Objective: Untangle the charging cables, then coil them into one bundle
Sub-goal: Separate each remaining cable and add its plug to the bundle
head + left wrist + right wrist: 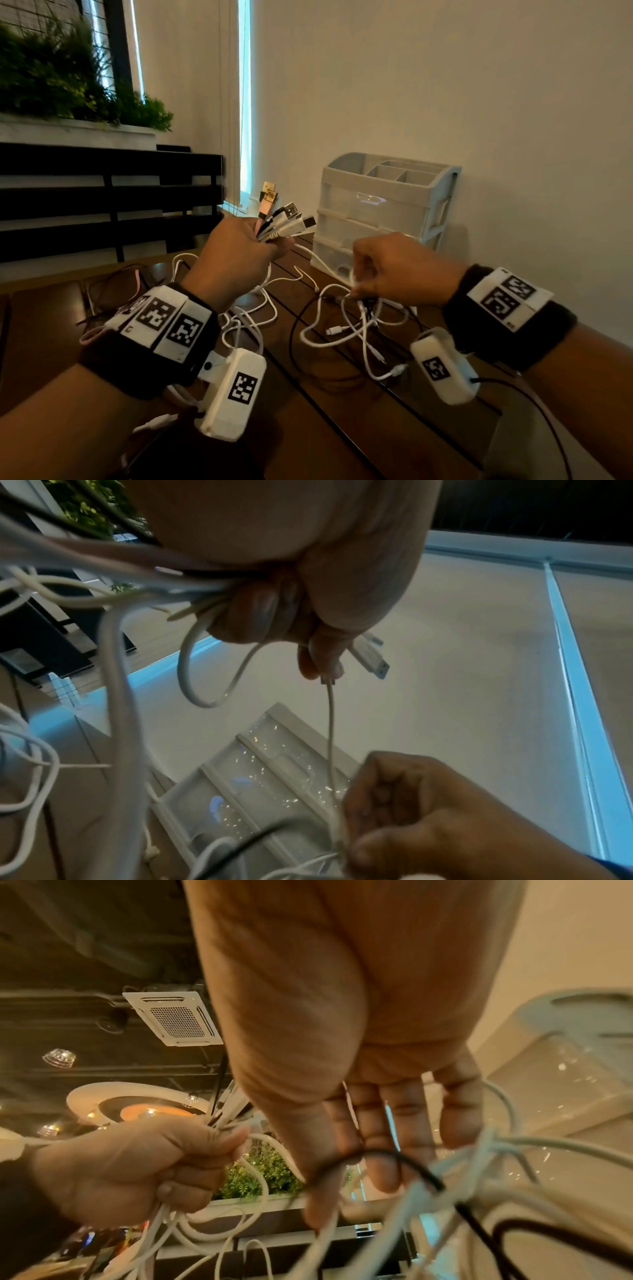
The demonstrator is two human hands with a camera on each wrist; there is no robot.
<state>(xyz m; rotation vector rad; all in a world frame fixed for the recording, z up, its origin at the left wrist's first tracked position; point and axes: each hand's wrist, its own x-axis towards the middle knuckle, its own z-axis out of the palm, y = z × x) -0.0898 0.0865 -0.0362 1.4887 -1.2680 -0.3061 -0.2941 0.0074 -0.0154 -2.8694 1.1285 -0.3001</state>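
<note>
Several charging cables point(284, 222) are gripped in a raised fist by the left hand point(236, 260), their plugs fanned out above it. One white strand point(322, 263) is pinched by the right hand point(394, 270), seemingly between thumb and forefinger. Loose loops are draped on the wooden counter point(308, 428) near a plastic drawer organiser point(383, 205).

Cables point(479, 1191) blurred close to right-wrist lens, strands indistinguishable. Cable middles hidden inside left hand point(236, 260). Right hand point(394, 270) fingertips hidden behind knuckles. Desk point(325, 428) cut off below.
</note>
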